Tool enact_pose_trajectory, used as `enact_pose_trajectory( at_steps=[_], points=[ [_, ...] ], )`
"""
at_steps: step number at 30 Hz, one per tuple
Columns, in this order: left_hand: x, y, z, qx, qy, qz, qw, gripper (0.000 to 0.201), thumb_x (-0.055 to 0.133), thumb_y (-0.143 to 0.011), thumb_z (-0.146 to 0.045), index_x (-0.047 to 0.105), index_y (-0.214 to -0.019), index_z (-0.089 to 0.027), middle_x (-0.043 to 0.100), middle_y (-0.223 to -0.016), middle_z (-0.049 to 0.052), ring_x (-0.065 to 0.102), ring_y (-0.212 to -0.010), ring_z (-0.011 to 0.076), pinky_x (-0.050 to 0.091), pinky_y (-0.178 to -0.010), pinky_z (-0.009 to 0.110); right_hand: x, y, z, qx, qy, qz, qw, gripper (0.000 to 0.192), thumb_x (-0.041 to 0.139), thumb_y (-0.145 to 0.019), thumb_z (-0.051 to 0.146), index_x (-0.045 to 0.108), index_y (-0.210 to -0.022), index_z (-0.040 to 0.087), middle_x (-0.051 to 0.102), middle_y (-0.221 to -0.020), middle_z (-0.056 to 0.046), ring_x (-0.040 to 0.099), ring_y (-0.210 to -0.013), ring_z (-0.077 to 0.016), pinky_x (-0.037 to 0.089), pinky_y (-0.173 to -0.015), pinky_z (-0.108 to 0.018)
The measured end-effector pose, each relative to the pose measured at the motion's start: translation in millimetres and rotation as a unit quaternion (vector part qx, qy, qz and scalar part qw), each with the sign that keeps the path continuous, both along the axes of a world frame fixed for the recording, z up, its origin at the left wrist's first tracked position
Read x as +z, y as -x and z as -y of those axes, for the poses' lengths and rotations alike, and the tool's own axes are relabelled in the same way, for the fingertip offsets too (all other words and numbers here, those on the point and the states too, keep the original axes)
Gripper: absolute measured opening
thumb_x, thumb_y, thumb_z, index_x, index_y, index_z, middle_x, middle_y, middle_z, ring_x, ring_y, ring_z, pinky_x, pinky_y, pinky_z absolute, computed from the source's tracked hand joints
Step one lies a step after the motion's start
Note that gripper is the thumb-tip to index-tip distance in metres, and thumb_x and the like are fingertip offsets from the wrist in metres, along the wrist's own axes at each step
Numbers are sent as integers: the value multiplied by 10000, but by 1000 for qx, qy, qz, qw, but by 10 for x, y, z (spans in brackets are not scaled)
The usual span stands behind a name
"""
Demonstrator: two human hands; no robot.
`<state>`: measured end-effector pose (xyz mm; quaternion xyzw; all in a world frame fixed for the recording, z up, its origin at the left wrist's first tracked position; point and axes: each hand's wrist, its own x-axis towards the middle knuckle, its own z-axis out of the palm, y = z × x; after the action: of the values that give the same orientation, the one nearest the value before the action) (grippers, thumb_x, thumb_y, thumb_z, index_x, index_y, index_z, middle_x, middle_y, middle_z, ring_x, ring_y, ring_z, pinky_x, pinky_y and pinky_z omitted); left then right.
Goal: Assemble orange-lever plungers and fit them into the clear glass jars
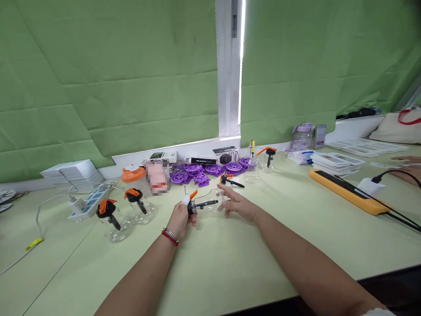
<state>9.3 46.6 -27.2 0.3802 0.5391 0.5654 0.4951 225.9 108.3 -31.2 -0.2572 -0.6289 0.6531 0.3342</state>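
Between my hands lies a clear glass bottle on its side, just over the table, with a black tube inside and an orange lever on its black cap. My left hand is closed round the cap end. Around the bottle's base curl the fingers of my right hand. Two similar bottles with black-and-orange caps, one nearer and one farther, stand to the left. A loose cap with a black tube rests beyond my right hand. Behind it are an uncapped bottle and a capped one.
Purple plastic parts and boxes line the wall. On the left are a power strip and a stack of white pieces. A yellow-orange power strip with cables lies right, near another person's hand.
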Motion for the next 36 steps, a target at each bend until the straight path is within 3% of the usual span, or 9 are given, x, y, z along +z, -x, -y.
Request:
enact_pose_trajectory(
  at_steps=[5, 8, 11, 14, 19, 25, 31, 33, 36],
  points=[
    [29, -2, 21, 10, 24, -54, 998, 459, 383, -798, -608, 458, -639, -185, 518, -450, -15, 344, -245, 75, 257, -280, 221, 1, 21, -14, 3, -1, 12, 1000, 645, 649, -764, 453, 392, -1323, 261, 528, -1065, -72, 642, -665, -135, 493, -495, -237],
    [53, -27, 44, 15, 28, -80, 996, 425, 399, -797, -594, 427, -636, -202, 458, -399, -54, 270, -232, 61, 265, -289, 221, -65, 74, -48, -12, 39, 41, 998, 538, 505, -816, 581, 483, -1174, 180, 595, -795, -40, 602, -501, -124, 435, -395, -216],
    [67, -49, 60, 19, 26, -87, 996, 387, 429, -792, -573, 418, -660, -210, 426, -385, -76, 261, -248, 63, 261, -297, 214, -111, 89, -66, -23, 56, 71, 996, 573, 376, -832, 657, 532, -1009, 135, 602, -645, -43, 569, -436, -134, 413, -357, -221],
    [67, -48, 58, 27, 36, -84, 995, 378, 436, -788, -567, 421, -661, -211, 414, -382, -78, 265, -259, 66, 248, -302, 212, -82, 44, -46, -14, 54, 47, 997, 568, 448, -825, 622, 514, -1104, 132, 625, -710, -62, 622, -544, -157, 488, -454, -255],
    [49, -34, 42, 40, 35, -63, 997, 398, 419, -784, -592, 432, -673, -210, 397, -371, -86, 238, -251, 65, 260, -309, 222, -6, -17, -4, 10, 38, -3, 999, 737, 693, -737, 417, 307, -1354, 296, 564, -1108, -74, 660, -688, -146, 537, -586, -286],
    [3, -23, 21, 37, 25, -51, 998, 374, 455, -774, -572, 441, -691, -207, 409, -373, -87, 234, -247, 61, 272, -311, 221, -100, 66, -61, -3, 47, 48, 998, 547, 450, -825, 619, 479, -1164, 190, 601, -761, -28, 571, -482, -103, 442, -391, -206],
    [-22, -4, -6, 29, 34, -46, 998, 382, 453, -771, -571, 451, -662, -205, 404, -370, -85, 235, -236, 60, 279, -311, 225, -52, -9, -25, 8, 42, 6, 999, 661, 648, -768, 449, 367, -1341, 276, 531, -1139, -85, 633, -715, -131, 528, -574, -267],
    [-24, -8, -6, 28, 39, -43, 998, 384, 454, -769, -570, 456, -658, -203, 401, -369, -85, 237, -234, 60, 285, -313, 225, -32, -14, -13, 9, 38, 11, 999, 685, 655, -763, 444, 349, -1356, 288, 528, -1115, -76, 630, -672, -122, 511, -535, -251],
    [-32, -12, -7, 26, 46, -39, 998, 381, 452, -773, -566, 446, -649, -206, 400, -366, -84, 239, -232, 63, 292, -313, 230, -37, 35, -16, -14, 42, 35, 998, 609, 563, -800, 539, 405, -1309, 243, 572, -894, -39, 581, -538, -92, 447, -438, -207]
  ],
)
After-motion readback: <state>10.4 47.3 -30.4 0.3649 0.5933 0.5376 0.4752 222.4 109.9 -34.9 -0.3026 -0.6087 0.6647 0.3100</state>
